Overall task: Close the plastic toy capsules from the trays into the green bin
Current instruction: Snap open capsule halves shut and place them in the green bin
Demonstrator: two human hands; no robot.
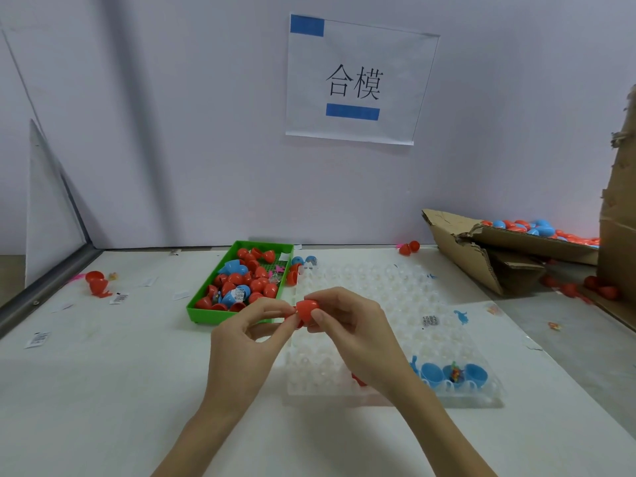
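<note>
While both hands, left (254, 333) and right (347, 325), pinch a red capsule (307, 309), the wall sign (354, 84) reads "合模".

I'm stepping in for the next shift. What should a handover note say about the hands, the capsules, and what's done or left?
Left hand and right hand: both grip one red capsule above the table, halves being pressed together.
Green bin: holds many red and blue capsules; whether all are shut is unclear.
Clear tray: mostly empty; blue capsule halves sit at its near right corner.
Left: finish this capsule, drop it in the bin, then do the blue ones.
</note>
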